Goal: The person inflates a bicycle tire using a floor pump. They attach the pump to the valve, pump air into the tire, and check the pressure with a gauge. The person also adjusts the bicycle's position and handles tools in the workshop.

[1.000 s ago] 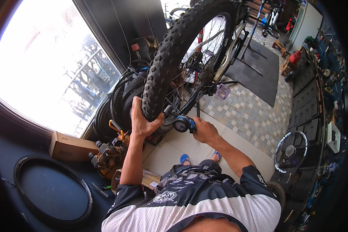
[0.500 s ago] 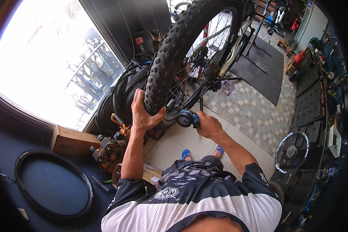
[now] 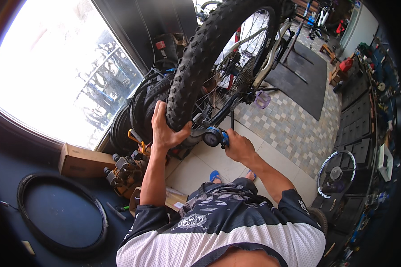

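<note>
A knobby black bicycle tyre (image 3: 186,75) fills the upper middle, mounted on a spoked wheel of a bike. Around the tyre's lower end my left hand (image 3: 165,129) is wrapped, fingers on the far side and thumb near the rim. My right hand (image 3: 239,146) is closed on the blue grip of a tyre inflator (image 3: 212,137), which has a round black gauge-like head. That head sits just right of my left thumb, close to the rim. Whether its nozzle is on the valve is hidden. Behind it are the sprockets (image 3: 243,83) and a purple pedal (image 3: 262,100).
A loose tyre (image 3: 22,209) lies at lower left, near a cardboard box (image 3: 82,161). More tyres (image 3: 138,107) are heaped below the window. A bare wheel rim (image 3: 321,178) leans against black drawers (image 3: 354,122) on the right. A dark mat (image 3: 298,80) covers part of the tiled floor.
My right hand and the inflator have shifted very slightly left. My left hand keeps its hold on the tyre.
</note>
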A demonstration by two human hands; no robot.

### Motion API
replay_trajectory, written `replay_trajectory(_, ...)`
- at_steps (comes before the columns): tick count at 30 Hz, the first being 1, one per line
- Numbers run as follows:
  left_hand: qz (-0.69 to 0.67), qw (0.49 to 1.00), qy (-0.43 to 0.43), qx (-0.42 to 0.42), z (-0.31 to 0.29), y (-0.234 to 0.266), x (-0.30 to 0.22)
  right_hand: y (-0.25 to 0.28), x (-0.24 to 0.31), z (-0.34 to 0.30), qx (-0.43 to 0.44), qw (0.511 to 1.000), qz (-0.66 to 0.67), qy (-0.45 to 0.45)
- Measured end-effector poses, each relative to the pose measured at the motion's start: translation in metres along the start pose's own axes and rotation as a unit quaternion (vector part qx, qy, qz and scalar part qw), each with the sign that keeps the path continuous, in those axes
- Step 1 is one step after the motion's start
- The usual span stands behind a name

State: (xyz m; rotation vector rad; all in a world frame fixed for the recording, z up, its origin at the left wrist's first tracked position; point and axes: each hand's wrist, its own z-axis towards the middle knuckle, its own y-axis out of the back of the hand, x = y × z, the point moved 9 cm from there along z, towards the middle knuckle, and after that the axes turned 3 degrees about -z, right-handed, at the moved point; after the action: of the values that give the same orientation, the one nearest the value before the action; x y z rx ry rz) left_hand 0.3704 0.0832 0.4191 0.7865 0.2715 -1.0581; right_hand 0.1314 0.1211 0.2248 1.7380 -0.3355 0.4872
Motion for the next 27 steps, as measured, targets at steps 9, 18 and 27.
replay_trajectory(9, 0.087, 0.99, 0.11, -0.016, -0.044, 0.024, 0.007, -0.008, -0.062, 0.01, -0.18, 0.976, 0.121, 0.032)
replay_trajectory(18, 0.065, 0.825, 0.499, -0.256, -0.348, 0.033, -0.009, -0.08, -0.139, -0.015, 0.149, 0.947, 0.079, 0.272)
replay_trajectory(27, 0.138, 0.62, 0.665, -0.395, -0.578, 0.047, -0.095, -0.209, 0.003, -0.088, 0.409, 0.827, 0.042, 0.383)
